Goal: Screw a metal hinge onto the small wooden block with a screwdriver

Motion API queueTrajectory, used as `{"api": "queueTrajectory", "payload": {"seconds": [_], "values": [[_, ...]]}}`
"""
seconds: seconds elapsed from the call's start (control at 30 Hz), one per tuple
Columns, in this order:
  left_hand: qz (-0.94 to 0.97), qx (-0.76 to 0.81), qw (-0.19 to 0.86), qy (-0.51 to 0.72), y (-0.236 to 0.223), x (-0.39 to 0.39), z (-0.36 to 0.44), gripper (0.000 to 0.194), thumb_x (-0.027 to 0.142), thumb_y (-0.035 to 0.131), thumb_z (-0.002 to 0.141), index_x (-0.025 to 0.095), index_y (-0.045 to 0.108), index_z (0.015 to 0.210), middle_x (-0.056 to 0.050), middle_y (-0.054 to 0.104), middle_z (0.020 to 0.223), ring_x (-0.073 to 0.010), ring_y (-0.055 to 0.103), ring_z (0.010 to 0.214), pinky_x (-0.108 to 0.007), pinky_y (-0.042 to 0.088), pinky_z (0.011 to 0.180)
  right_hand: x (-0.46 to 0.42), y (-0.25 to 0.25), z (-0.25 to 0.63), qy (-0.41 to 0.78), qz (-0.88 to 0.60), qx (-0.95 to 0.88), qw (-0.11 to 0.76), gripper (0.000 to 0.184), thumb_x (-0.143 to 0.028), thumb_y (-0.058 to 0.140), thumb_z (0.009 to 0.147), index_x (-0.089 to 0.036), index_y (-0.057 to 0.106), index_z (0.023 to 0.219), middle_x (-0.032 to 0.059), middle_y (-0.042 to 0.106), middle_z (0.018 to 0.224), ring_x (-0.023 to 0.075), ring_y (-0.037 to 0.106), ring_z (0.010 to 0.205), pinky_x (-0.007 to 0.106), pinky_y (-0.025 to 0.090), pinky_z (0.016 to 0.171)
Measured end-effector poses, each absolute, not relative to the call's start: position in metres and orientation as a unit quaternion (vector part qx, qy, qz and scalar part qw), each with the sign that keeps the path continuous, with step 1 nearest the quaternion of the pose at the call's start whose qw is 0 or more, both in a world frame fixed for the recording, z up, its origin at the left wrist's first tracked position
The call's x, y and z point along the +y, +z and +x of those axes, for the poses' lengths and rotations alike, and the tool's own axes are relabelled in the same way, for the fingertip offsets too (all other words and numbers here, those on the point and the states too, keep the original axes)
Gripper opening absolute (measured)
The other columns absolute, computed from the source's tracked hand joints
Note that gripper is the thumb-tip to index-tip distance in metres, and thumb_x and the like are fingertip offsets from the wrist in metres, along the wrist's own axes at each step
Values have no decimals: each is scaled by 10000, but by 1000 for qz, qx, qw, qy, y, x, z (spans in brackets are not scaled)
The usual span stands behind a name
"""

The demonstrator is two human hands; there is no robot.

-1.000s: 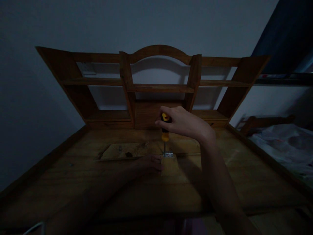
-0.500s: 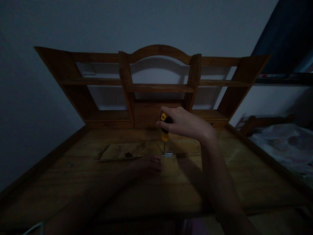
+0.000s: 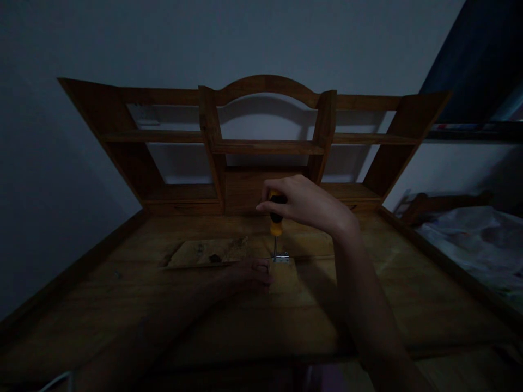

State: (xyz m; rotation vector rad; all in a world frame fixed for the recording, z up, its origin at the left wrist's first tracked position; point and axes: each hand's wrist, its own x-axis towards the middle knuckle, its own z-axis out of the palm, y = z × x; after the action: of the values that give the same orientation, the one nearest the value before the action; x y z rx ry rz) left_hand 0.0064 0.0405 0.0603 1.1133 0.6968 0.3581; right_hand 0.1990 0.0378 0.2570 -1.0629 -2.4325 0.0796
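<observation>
My right hand [image 3: 304, 204] is closed around the black and yellow handle of a screwdriver [image 3: 277, 223], which stands upright. Its tip rests on a small metal hinge [image 3: 281, 258] fixed at the joint of two light wooden boards [image 3: 286, 275]. Dim in shadow, my left hand [image 3: 249, 272] lies on the nearer board just left of the hinge, its fingertips pressed down beside the screwdriver's shaft. Whether those fingers pinch anything is too dark to see.
The boards lie on a wooden desk [image 3: 122, 294] with raised side rails. A wooden hutch [image 3: 265, 144] with open shelves stands at the back against a pale wall. A bed with light bedding [image 3: 474, 245] is on the right. The room is very dark.
My right hand has turned a little on the screwdriver handle, now covering more of its yellow top. The left hand and the boards have stayed put.
</observation>
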Motion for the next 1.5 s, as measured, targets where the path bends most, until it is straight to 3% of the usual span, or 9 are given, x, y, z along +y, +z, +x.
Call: {"api": "queueTrajectory", "payload": {"seconds": [0.13,0.33,0.5,0.8,1.1,1.5], "values": [[523,309,777,165,53,44,5,441,283,810,738,159,709,1149,-87,732,1044,-233,675,938,-279,496,777,39,257,200,49,-376,-893,244,234,-438,623,910,-211,653,962,17,683,891,175,609,857,271,381,750],[517,300,783,172,52,44,4,407,245,790,758,140,709,1143,-91,722,1091,-221,669,940,-282,489,798,30,261,197,76,-373,-897,225,237,-230,535,876,-216,617,1098,14,669,931,157,576,818,254,351,694],[511,298,789,166,52,44,4,385,234,787,771,152,708,1138,-85,720,1085,-186,659,898,-266,482,791,30,259,196,62,-382,-894,227,189,-295,530,916,-202,604,1063,18,656,890,157,565,785,260,341,674],[518,309,779,171,50,44,3,430,264,786,760,139,698,1162,-70,727,1064,-223,663,961,-271,483,801,40,255,200,37,-392,-888,238,134,-306,559,948,-211,621,1019,45,698,1005,191,625,952,290,415,833],[508,325,780,166,57,42,5,386,291,839,710,155,731,1054,-77,731,1006,-192,660,870,-254,498,756,37,255,200,53,-399,-886,231,178,-284,559,918,-219,622,1071,54,702,1036,200,632,968,299,429,846],[499,323,786,167,55,43,5,372,265,830,724,158,730,1066,-73,732,1025,-171,673,893,-245,510,781,35,255,202,74,-412,-882,216,249,-304,602,889,-247,590,1132,56,698,1034,224,633,949,293,421,758]]}}
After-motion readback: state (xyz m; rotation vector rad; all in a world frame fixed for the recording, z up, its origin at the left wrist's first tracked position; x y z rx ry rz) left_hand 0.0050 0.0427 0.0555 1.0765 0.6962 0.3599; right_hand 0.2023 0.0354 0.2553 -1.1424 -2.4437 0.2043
